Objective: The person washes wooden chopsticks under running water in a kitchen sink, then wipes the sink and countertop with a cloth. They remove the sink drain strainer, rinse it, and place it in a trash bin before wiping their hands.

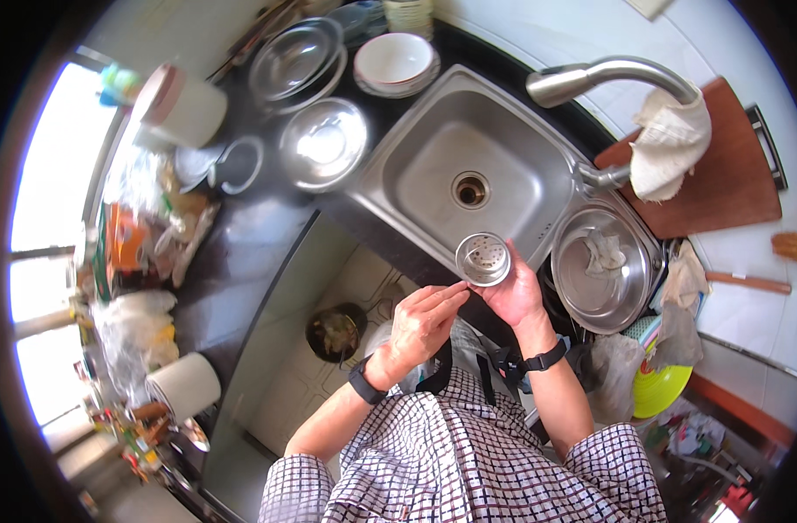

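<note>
My right hand holds a small round cup above the near edge of the stainless steel sink. The cup's mouth faces up, and brown spots show inside it; whether they are holes, a pattern or bits of something, I cannot tell. My left hand is just left of the cup, fingers straight and close together. Its fingertips reach the cup's lower rim, and whether they pinch anything is hidden. Beyond the cup lies the sink's drain.
A metal basin with a wet cloth stands right of the sink. The faucet arches above, a rag draped on it. Left are a steel bowl and stacked white bowls. A dark bin stands on the floor.
</note>
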Motion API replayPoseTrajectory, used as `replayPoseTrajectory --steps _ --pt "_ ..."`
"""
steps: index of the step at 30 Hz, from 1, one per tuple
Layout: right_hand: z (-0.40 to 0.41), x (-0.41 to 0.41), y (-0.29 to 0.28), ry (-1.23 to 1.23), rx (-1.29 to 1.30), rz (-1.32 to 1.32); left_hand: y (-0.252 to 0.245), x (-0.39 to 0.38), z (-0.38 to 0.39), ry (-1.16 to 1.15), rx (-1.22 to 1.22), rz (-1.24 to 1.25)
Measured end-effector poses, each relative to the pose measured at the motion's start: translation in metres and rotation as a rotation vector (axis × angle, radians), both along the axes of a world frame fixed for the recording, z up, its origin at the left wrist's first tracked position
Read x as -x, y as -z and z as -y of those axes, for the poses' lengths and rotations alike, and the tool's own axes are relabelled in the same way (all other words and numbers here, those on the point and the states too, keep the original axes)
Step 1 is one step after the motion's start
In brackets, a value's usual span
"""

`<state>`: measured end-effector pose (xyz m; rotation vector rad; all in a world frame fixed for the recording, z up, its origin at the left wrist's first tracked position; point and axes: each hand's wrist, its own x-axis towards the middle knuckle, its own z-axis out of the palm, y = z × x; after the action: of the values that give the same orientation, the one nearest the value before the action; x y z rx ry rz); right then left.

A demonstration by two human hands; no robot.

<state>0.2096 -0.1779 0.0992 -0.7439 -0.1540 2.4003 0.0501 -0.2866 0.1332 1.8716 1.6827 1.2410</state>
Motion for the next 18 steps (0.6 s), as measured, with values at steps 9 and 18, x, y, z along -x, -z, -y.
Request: replayPoseTrajectory --steps 9,18 --pt "0.029 0.024 0.012 -0.111 0.019 0.014 0.032 0.022 0.118 -0.428 0.176 0.196" --pt "0.142 0.102 0.026 -0.4 0.047 0.087 0.078 0.037 0.281 -0.763 0.275 0.247"
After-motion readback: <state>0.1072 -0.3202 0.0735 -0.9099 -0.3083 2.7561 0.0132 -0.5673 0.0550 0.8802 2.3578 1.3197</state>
